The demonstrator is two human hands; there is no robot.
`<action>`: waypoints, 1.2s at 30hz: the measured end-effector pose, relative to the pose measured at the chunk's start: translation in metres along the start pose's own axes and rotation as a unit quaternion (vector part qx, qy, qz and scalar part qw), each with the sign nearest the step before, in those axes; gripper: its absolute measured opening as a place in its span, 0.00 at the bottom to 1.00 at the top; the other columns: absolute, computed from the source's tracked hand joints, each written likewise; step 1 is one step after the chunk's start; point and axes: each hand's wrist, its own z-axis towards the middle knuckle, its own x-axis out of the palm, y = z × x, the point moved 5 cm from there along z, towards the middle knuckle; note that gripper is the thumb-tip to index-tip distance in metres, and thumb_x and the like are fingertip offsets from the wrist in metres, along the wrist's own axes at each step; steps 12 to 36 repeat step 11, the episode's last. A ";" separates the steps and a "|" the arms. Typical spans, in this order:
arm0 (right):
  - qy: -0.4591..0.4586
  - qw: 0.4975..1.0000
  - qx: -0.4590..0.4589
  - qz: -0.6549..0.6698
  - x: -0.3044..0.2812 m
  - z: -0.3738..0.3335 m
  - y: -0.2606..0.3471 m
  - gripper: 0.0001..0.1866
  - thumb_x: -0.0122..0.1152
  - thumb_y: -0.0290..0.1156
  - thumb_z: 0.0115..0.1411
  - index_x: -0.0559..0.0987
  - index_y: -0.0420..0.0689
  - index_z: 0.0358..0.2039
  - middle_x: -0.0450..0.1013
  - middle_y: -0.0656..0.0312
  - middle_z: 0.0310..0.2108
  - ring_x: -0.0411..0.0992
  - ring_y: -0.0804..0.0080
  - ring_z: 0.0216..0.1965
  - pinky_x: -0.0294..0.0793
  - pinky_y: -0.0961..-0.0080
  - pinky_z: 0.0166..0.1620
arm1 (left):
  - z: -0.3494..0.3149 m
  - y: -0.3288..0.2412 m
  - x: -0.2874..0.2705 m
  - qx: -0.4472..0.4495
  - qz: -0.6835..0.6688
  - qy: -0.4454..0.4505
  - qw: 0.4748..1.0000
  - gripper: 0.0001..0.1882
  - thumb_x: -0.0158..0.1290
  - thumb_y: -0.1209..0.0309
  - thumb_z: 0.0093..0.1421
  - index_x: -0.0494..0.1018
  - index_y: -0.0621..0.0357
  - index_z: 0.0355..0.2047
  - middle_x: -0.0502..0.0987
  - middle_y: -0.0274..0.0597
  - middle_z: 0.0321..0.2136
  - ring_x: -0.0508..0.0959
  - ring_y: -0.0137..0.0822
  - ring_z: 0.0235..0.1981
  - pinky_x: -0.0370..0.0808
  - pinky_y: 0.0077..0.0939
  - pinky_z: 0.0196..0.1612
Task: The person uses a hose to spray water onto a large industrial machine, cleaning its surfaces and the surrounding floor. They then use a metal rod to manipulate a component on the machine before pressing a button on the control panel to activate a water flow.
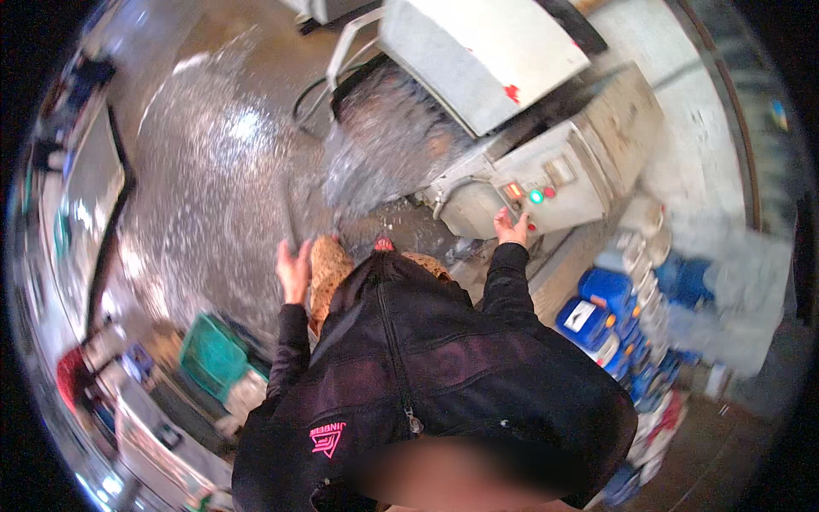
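My right hand point(512, 228) is at the grey control box point(559, 188) of a large machine, fingers apart. It is close beside the lowest red button point(531, 228); whether it touches it I cannot tell. Above it on the panel are a lit green button point(536, 197), another red button point(548, 193) and a glowing orange-red display point(514, 190). Out to the left, my left hand point(293, 271) hangs over the wet floor with fingers spread, holding nothing I can see. Water point(375, 154) gushes from below the machine's big white housing point(486, 47) onto the floor.
Splashing water spreads over the floor point(213, 179). Several blue jugs point(584, 322) stand to the right, near the machine. A green crate point(212, 354) is at the lower left, and a person in red point(75, 375) is farther left. A hose point(307, 98) loops by the housing.
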 end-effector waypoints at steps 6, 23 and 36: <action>-0.020 0.990 -0.112 0.078 -0.089 -0.029 0.000 0.22 0.43 0.46 0.58 0.63 0.40 0.43 0.67 0.52 0.40 0.67 0.58 0.38 0.67 0.62 0.36 | -0.036 -0.343 0.185 0.504 0.079 0.369 0.777 0.23 0.46 0.59 0.57 0.62 0.56 0.50 0.71 0.52 0.41 0.72 0.51 0.41 0.70 0.37 0.40; 0.225 0.955 -0.161 0.108 -0.270 -0.068 0.057 0.14 0.43 0.35 0.54 0.71 0.37 0.32 0.68 0.56 0.26 0.66 0.65 0.28 0.66 0.67 0.40 | -0.108 -0.475 0.339 0.788 0.084 0.302 0.529 0.20 0.49 0.60 0.52 0.66 0.52 0.44 0.71 0.43 0.32 0.74 0.43 0.31 0.71 0.36 0.32; 0.225 0.955 -0.161 0.108 -0.270 -0.068 0.057 0.14 0.43 0.35 0.54 0.71 0.37 0.32 0.68 0.56 0.26 0.66 0.65 0.28 0.66 0.67 0.40 | -0.108 -0.475 0.339 0.788 0.084 0.302 0.529 0.20 0.49 0.60 0.52 0.66 0.52 0.44 0.71 0.43 0.32 0.74 0.43 0.31 0.71 0.36 0.32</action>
